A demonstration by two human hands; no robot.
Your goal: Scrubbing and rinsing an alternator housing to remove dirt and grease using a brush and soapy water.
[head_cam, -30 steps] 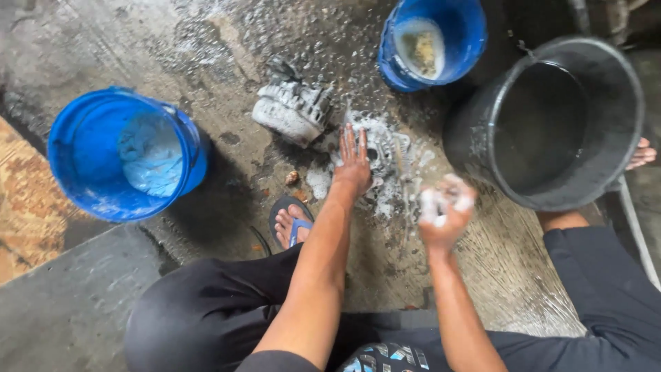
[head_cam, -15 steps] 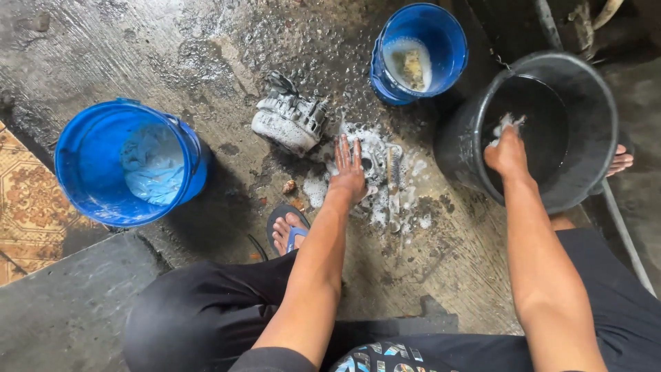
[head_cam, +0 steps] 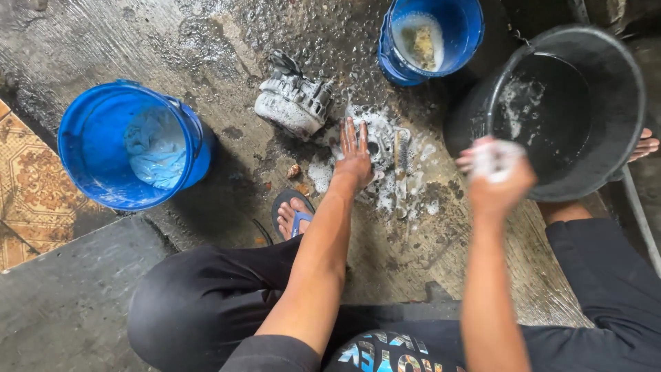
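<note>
The wet concrete floor [head_cam: 172,41] fills most of the view, dark and glistening, with a patch of patterned tile [head_cam: 21,179] at its left edge. On it at the upper right stands a large black bucket [head_cam: 620,138], tilted toward the person, with a little foamy water inside. To the left sits a wide blue bucket [head_cam: 96,172] holding pale blue soapy water, and at the top a smaller blue bucket [head_cam: 461,41] with murky, sudsy water stands just beside the black one. Between the blue buckets lies a grey ribbed metal part [head_cam: 292,103], on its side and flecked with foam. Just right of it, in a spread of white suds, lies a second soapy metal part [head_cam: 379,141] with a scrub brush [head_cam: 401,148] touching its right side. The left hand [head_cam: 354,155] lies open, fingers spread, pressed flat on that soapy part. The right hand [head_cam: 496,176] is raised in front of the black bucket's near rim, closed and covered in white lather; whether it grips anything under the foam I cannot tell. A foot in a dark sandal [head_cam: 292,213] rests on the floor just below the suds.
</note>
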